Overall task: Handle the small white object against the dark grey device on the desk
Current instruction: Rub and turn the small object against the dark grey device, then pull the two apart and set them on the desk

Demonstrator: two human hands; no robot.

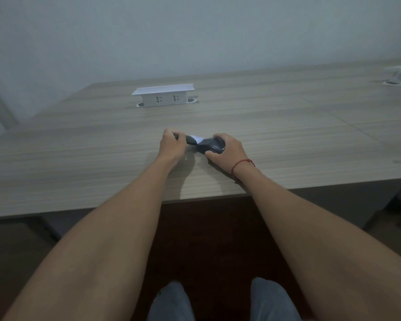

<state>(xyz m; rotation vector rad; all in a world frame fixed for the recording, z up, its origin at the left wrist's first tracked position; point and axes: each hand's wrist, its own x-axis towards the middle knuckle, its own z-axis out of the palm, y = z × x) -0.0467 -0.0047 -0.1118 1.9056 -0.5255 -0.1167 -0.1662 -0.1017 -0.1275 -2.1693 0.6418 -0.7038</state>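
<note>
A dark grey device [212,145], shaped like a computer mouse, rests on the wooden desk [287,135] near its front edge. My right hand [230,148] is closed over its right side and holds it in place. My left hand [171,144] grips a short dark piece that ends in the small white object [198,137]. The white object touches the device's upper left edge, between my two hands. My left fingers hide most of the dark piece.
A white socket box [163,96] with two outlets stands on the desk behind my hands. Another white fitting [399,74] sits at the far right. A pale wall runs behind the desk. My knees show below the desk edge.
</note>
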